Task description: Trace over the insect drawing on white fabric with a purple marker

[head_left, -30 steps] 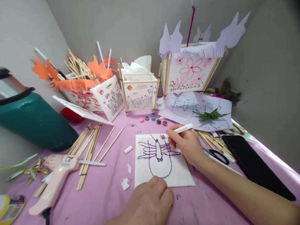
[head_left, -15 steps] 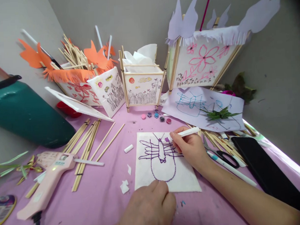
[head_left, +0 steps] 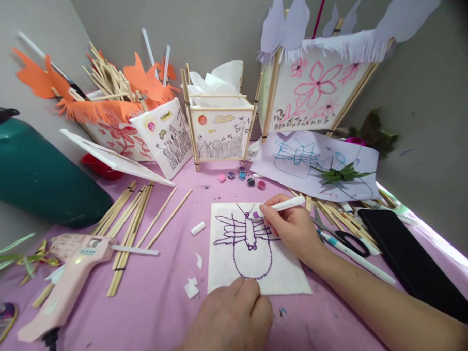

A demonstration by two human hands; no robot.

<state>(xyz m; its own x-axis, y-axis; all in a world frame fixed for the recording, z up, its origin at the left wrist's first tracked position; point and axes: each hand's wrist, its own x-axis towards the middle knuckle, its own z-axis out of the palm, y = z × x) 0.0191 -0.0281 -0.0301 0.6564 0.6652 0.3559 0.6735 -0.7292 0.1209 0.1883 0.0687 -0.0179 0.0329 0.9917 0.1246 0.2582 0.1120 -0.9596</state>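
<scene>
A white square panel (head_left: 222, 269) lies on the pink cloth, bearing a purple insect drawing with a long body, wings and a rounded loop below. My right hand (head_left: 292, 224) is closed around a white marker (head_left: 287, 203) with a purple end, its tip by the top of the insect's body. At the panel's lower edge rests my left hand (head_left: 234, 318), fingers curled and pressed together; whether anything is under them is hidden.
A pink glue gun (head_left: 73, 275) and bamboo sticks (head_left: 130, 237) lie left. Scissors (head_left: 351, 243), a black phone (head_left: 412, 261) and a sheet with a blue drawing (head_left: 264, 161) are right. Decorated lanterns (head_left: 222, 137) stand behind, with small paint pots (head_left: 242, 176) before them.
The whole view has shifted slightly, so things sit a little higher and further left. Both hands keep nearly the same places on the panel, the marker still held.
</scene>
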